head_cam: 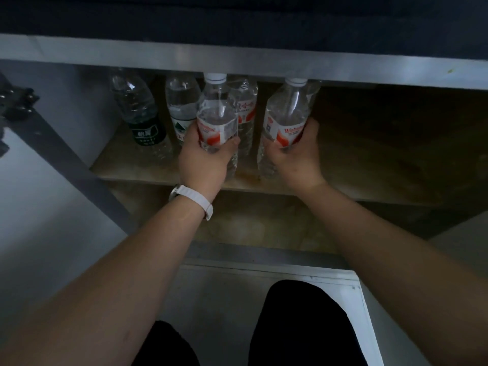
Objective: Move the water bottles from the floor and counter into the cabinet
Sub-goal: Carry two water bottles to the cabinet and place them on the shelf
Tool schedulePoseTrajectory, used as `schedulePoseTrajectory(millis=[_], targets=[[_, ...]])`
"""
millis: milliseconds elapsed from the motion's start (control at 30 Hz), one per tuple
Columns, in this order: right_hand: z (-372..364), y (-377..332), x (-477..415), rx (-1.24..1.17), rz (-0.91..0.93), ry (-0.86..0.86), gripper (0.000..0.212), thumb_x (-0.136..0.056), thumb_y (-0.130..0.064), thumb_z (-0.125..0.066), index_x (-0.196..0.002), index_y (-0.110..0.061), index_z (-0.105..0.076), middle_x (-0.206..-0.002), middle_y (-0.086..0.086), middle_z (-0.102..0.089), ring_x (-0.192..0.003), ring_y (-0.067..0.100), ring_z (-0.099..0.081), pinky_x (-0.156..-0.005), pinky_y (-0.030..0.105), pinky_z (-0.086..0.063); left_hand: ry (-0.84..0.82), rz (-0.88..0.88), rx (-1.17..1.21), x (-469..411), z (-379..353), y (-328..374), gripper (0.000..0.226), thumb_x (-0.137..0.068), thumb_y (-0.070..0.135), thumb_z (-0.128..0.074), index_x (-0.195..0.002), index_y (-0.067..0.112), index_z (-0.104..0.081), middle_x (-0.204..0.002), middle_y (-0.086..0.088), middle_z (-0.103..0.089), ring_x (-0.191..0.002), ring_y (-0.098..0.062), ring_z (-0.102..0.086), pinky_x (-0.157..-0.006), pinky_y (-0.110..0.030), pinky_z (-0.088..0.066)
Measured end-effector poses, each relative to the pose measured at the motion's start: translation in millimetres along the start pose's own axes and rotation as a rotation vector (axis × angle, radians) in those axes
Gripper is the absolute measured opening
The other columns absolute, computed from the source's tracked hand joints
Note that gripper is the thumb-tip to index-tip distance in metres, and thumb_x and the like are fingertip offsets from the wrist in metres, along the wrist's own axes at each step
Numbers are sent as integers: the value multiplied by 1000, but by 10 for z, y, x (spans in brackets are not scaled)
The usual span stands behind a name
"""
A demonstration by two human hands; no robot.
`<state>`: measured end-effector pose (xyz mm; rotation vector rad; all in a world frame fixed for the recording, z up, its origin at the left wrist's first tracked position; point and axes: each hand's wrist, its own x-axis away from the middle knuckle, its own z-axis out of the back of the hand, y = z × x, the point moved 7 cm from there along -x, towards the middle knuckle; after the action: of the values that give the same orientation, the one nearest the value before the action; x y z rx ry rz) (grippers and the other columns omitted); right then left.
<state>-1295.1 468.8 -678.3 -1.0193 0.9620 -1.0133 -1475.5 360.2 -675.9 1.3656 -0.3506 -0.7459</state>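
Grips left red-label bottle w/ L hand, fingers and thumb curled tight round the label band. Grips right red-label bottle w/ R hand the same way, at label height. Holds both roughly upright at front of cabinet shelf, side by side w/ a gap btwn. Bases at shelf's front edge, touching or just above, can't tell. White caps just under cabinet top rail. Further in on same shelf: dark-label bottle far left, green-label bottle beside it, rear red-label bottle right behind the L-hand one. White watch strap on L wrist. Open door at left w/ hinge. Black trousers at bottom.
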Motion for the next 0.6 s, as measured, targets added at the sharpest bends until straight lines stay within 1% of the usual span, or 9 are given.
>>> schedulePoseTrajectory(millis=[67, 133, 167, 233, 300, 333, 400, 500, 600], targets=[[17, -5, 22, 37, -7, -25, 67, -80, -22, -80, -125, -35, -33, -103, -26, -51, -85, -20, -53, -63, 3, -45, -30, -15, -16, 35, 21, -14, 62, -81, 34, -82, -136, 29, -56, -129, 14, -65, -118, -3, -61, -103, -36, -52], [40, -9, 49, 97, -8, -81, 67, -80, -28, -80, -132, -32, -37, -104, -29, -50, -84, -22, -51, -65, 3, -43, -79, -55, -22, 76, 51, -18, 60, -84, 31, -79, -139, 32, -54, -132, 16, -63, -123, -2, -58, -105, -36, -50], [71, 6, 71, 129, -13, -98, 69, -80, -32, -80, -135, -30, -39, -108, -28, -50, -90, -17, -51, -73, 7, -42, -103, -79, -29, 101, 74, -24, 58, -86, 29, -78, -138, 35, -53, -133, 17, -63, -124, -1, -57, -106, -34, -49], [162, 37, 114, 207, -18, -100, 71, -80, -42, -78, -138, -28, -40, -119, -22, -51, -104, -4, -50, -85, 19, -43, -135, -150, -52, 170, 129, -4, 55, -88, 24, -75, -132, 47, -50, -128, 26, -61, -123, 5, -55, -104, -23, -46], [245, 98, 167, 284, -36, -92, 71, -81, -51, -73, -140, -27, -41, -127, -15, -54, -108, 2, -50, -84, 22, -43, -152, -214, -99, 234, 194, -18, 58, -89, 20, -73, -128, 54, -46, -123, 38, -55, -121, 13, -51, -101, -11, -41], [276, 124, 203, 317, -43, -91, 70, -83, -54, -70, -141, -27, -41, -129, -13, -54, -109, 3, -50, -81, 20, -42, -166, -237, -125, 260, 222, -39, 59, -89, 20, -73, -132, 50, -46, -126, 38, -53, -123, 14, -48, -102, -11, -39], [312, 143, 295, 382, -35, -94, 66, -86, -55, -66, -141, -27, -42, -132, -11, -55, -110, 4, -49, -82, 22, -43, -201, -272, -205, 311, 269, -85, 63, -89, 23, -73, -145, 34, -45, -140, 23, -51, -133, 3, -45, -108, -19, -37], [341, 32, 486, 551, 46, -128, 60, -90, -53, -62, -141, -30, -43, -137, -8, -52, -115, 3, -46, -86, 26, -41, -283, -320, -344, 452, 326, -71, 64, -91, 25, -70, -149, 19, -45, -148, 5, -49, -137, -8, -44, -110, -20, -37], [345, -155, 686, 729, 92, -226, 56, -91, -48, -62, -140, -24, -47, -134, 1, -54, -114, 14, -53, -82, 27, -41, -376, -341, -477, 634, 399, 58, 62, -92, 34, -64, -148, 15, -46, -150, -3, -50, -138, -20, -46, -110, -42, -43]])
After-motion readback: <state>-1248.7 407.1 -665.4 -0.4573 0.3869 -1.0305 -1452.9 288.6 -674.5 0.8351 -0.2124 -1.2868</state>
